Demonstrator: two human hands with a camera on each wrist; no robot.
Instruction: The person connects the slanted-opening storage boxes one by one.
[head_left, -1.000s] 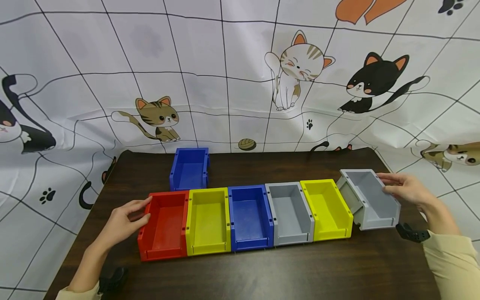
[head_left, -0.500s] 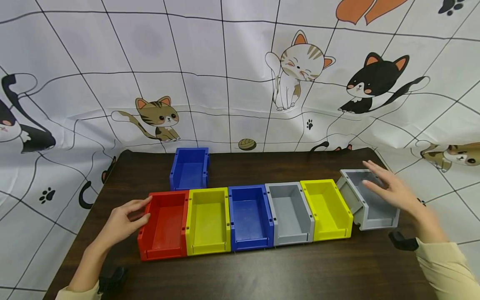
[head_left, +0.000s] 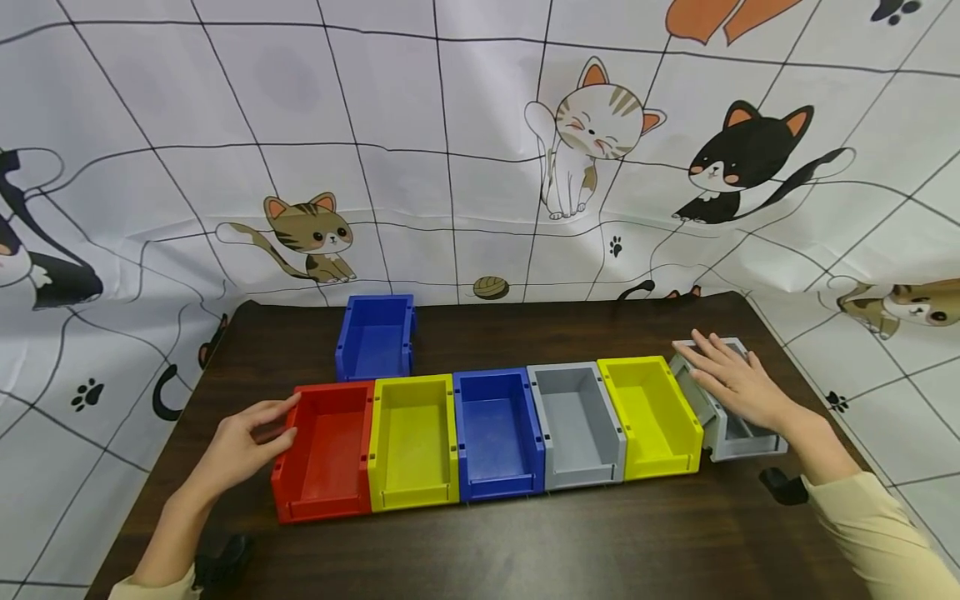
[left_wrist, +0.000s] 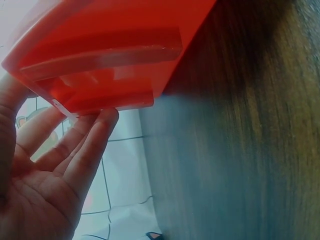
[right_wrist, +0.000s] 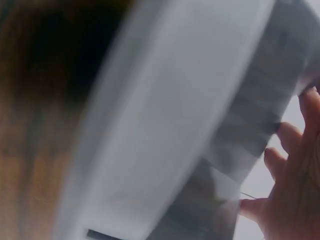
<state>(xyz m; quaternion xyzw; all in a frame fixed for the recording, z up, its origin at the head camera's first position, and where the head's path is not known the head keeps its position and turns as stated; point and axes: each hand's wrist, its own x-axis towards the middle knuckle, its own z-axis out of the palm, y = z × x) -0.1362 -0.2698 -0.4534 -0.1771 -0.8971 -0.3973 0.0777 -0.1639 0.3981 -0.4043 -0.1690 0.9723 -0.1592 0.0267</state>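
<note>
At the left end of a row of bins is a red bin (head_left: 326, 454). My left hand (head_left: 240, 442) touches its left side, and the fingertips (left_wrist: 107, 117) rest against a ridge on that wall in the left wrist view. Over the grey bin (head_left: 738, 437) at the right end, my right hand (head_left: 738, 385) lies palm down with fingers spread, covering much of it. This bin stands tilted against a yellow bin (head_left: 652, 421). The right wrist view shows the right fingers (right_wrist: 287, 137) at the grey bin's edge, blurred; firm contact is unclear.
Between them stand another yellow bin (head_left: 414, 442), a blue bin (head_left: 498, 437) and another grey bin (head_left: 577, 429), side by side. Behind the row sits a separate blue bin (head_left: 375, 337). The dark wooden table (head_left: 525, 542) ends at a cat-print cloth (head_left: 420, 192).
My right hand has left the right edge of the end grey bin and moved left over its top, fingers spreading. The left hand stays at the red bin. The camera view shifts slightly.
</note>
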